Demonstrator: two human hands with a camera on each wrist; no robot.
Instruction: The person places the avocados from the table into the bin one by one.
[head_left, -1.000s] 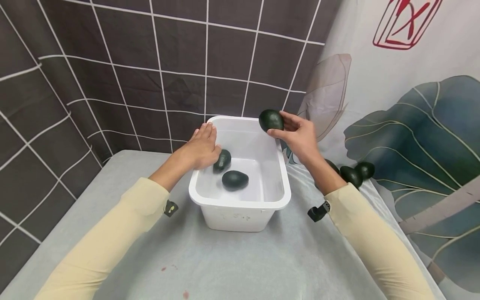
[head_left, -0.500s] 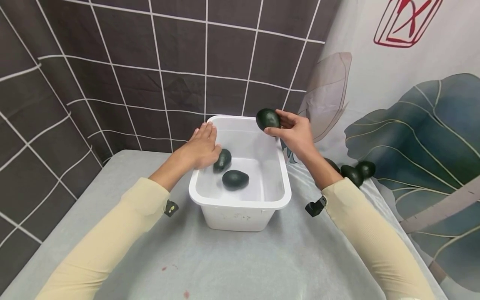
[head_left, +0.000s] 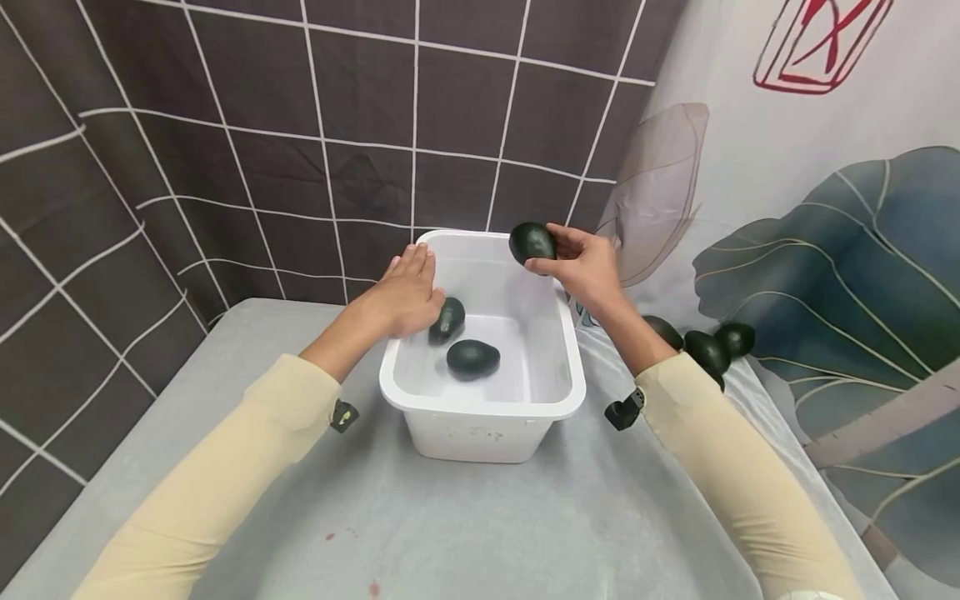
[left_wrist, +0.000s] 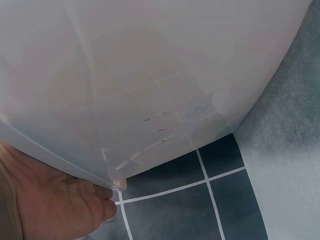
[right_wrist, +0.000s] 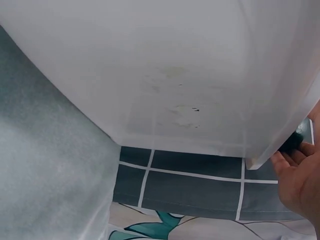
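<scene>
The right hand (head_left: pixel 588 267) holds a dark green avocado (head_left: pixel 532 242) in curled fingers, up over the far right corner of the white tub (head_left: pixel 487 408). The left hand (head_left: pixel 405 292) lies flat on the tub's left rim, fingers straight. Two avocados (head_left: pixel 472 359) sit inside the tub. More avocados (head_left: pixel 720 346) lie on the tabletop (head_left: pixel 465 525), to the right.

Cream long sleeves (head_left: pixel 225 467), black wrist cameras (head_left: pixel 621 412)

My right hand (head_left: pixel 588 267) holds an avocado (head_left: pixel 532 242) above the far corner of the white tub (head_left: pixel 487 408). My left hand (head_left: pixel 407 293) rests on its left rim, beside two avocados (head_left: pixel 472 358) inside.
</scene>
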